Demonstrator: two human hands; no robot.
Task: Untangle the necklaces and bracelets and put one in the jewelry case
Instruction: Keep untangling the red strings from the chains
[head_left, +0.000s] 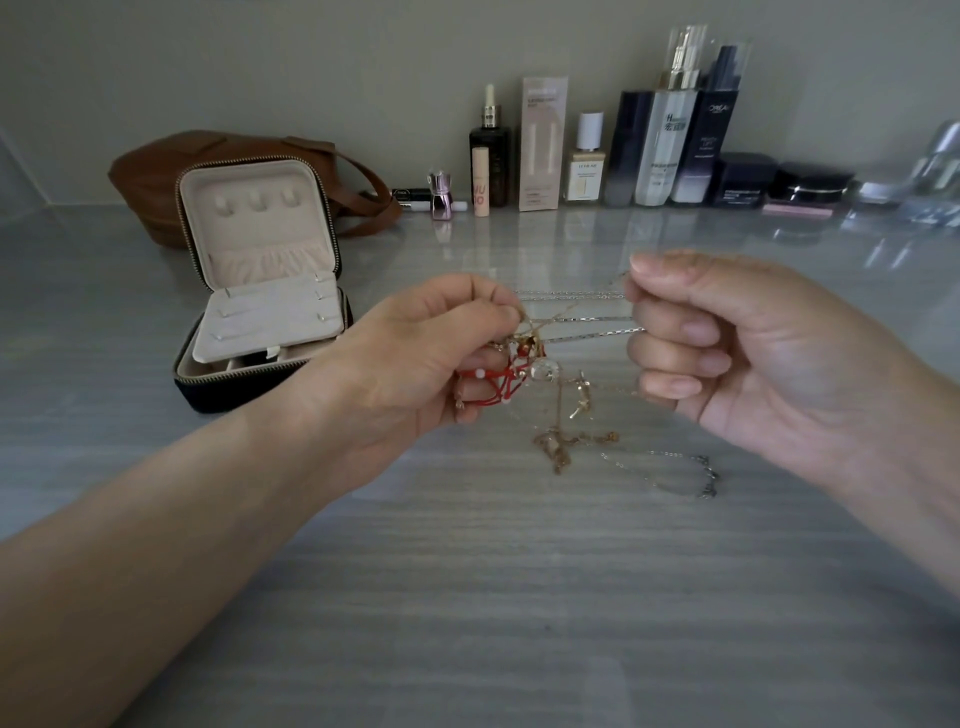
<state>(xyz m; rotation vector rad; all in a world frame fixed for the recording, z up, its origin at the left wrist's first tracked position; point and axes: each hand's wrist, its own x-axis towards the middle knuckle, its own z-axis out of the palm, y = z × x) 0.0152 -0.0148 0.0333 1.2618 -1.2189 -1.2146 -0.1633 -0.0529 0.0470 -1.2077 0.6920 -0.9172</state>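
The nearest stretch of the grey streaked tabletop (493, 597) lies open between the two forearms. Above it, the left hand (431, 358) curls its fingers round a tangle of red cord bracelet (501, 382), gold chain and a clear bead (545, 370). From that knot, thin silver chains (576, 312) run taut across to the right hand (737, 353), which pinches them between thumb and curled fingers. A gold chain (558, 447) hangs from the tangle down to the tabletop. A loose silver chain (675, 467) lies just beside it; whether the two are joined cannot be told.

Farther back on the left stands the jewelry case (260, 234), unzipped, its lid upright with a cream lining, three hooks and a gathered pocket. A cream padded panel (270, 322) leans out of the base and hides most of its compartments. A brown bag (166, 176) sits just behind the case. Cosmetic bottles and jars (649, 150) line the wall at the tabletop's back edge, with open surface before them.
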